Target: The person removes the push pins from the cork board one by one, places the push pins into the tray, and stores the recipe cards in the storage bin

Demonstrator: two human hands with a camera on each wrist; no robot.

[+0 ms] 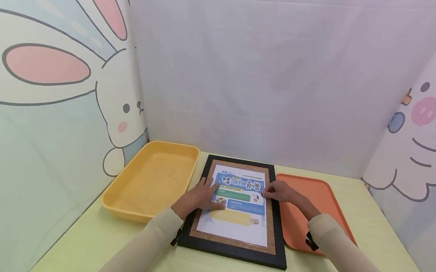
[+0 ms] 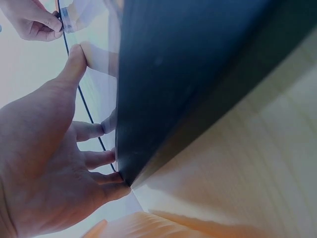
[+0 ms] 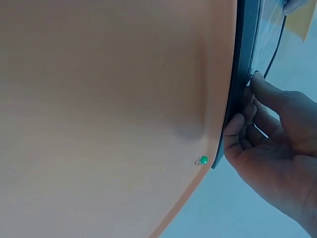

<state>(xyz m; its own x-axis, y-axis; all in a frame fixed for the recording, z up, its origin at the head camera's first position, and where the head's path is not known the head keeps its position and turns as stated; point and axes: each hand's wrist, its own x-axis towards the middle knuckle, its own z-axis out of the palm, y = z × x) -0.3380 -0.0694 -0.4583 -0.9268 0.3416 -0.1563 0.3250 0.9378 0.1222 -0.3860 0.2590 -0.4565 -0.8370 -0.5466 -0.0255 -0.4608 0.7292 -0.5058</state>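
A printed poster (image 1: 229,231) with blue, green and yellow panels lies on the brown backing of a black-framed board (image 1: 232,253). My left hand (image 1: 202,196) rests on the poster's left side with its fingers spread. In the left wrist view, the left hand (image 2: 54,153) has its thumb and fingertips touching the glossy surface beside the dark frame (image 2: 153,74). My right hand (image 1: 280,191) is at the poster's right edge. Its thumb and finger pinch a small dark pin (image 1: 262,194), mostly hidden by the fingertips. The right wrist view shows the right hand (image 3: 277,134) against the frame's edge.
Left of the board stands a yellow tray (image 1: 157,178). An orange tray (image 1: 319,186) lies to the right, close against the frame. A green push pin (image 3: 203,160) lies in the orange tray, near its rim. White curtain (image 1: 265,71) closes off the table's back.
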